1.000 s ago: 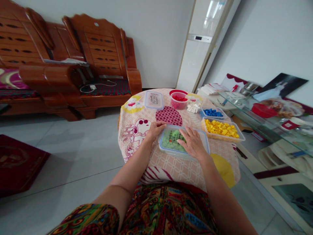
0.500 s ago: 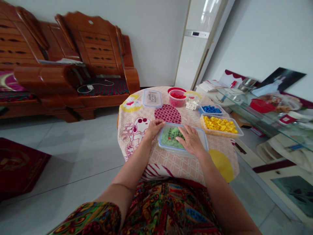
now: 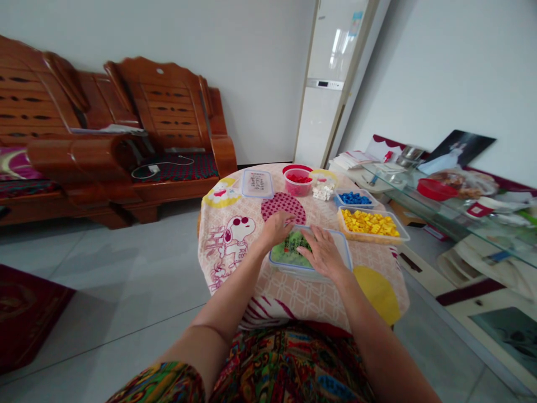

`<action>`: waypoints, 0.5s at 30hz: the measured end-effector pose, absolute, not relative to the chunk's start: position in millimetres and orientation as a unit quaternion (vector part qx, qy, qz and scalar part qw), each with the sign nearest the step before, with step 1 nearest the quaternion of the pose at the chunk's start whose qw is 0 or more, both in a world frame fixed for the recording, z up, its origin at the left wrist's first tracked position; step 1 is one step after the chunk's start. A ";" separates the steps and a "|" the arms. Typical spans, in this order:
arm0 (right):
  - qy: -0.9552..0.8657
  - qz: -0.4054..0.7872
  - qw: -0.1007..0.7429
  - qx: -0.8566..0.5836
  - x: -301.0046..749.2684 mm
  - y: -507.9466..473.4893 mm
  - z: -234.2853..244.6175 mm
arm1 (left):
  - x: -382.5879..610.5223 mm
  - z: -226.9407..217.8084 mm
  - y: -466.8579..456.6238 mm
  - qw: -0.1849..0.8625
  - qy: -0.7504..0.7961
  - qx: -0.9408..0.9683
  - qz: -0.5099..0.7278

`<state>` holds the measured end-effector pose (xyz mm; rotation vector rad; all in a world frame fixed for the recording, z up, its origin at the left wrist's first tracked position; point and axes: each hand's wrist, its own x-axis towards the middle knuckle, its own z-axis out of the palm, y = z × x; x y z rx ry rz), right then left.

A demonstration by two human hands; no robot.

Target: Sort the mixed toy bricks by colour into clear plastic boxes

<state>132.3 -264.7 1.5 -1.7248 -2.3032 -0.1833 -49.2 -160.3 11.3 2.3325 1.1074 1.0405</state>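
A clear lidded box of green bricks (image 3: 289,254) sits on the round table (image 3: 235,235) in front of me. My right hand (image 3: 322,253) lies flat on its lid, fingers spread. At the box's far left corner my left hand (image 3: 277,228) rests with its fingers curled over the rim. Behind it stand an open tray of yellow bricks (image 3: 370,223), a tray of blue bricks (image 3: 354,198), a red tub of red bricks (image 3: 298,181), a pile of white bricks (image 3: 322,192) and a loose lid (image 3: 257,183).
A cartoon-print cloth covers the table. Wooden armchairs (image 3: 168,129) stand at the left across the tiled floor. A tall white air conditioner (image 3: 327,84) is in the corner. A glass shelf unit (image 3: 461,212) with clutter runs along the right.
My left hand has slid from the box's left side up to its far left corner. The camera has tilted up a little. My right hand stays on the lid.
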 end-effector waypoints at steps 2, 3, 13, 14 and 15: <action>-0.791 -0.063 0.136 -0.593 131.8 -265.1 1.6 | -31.0 13.9 -153.7 0.190 0.355 0.858 0.318; -0.790 -0.064 0.139 -0.593 131.3 -265.4 2.0 | -23.0 13.8 -151.4 0.186 0.343 0.874 0.290; -0.822 -0.062 0.168 -0.541 133.8 -275.0 9.8 | -14.8 -2.0 -139.5 0.163 0.283 0.921 0.213; -0.833 -0.060 0.157 -0.526 135.6 -276.3 9.7 | -14.7 -3.1 -138.1 0.168 0.283 0.920 0.212; -0.843 -0.057 0.147 -0.514 137.1 -277.5 9.6 | -14.3 -4.2 -136.8 0.171 0.283 0.920 0.212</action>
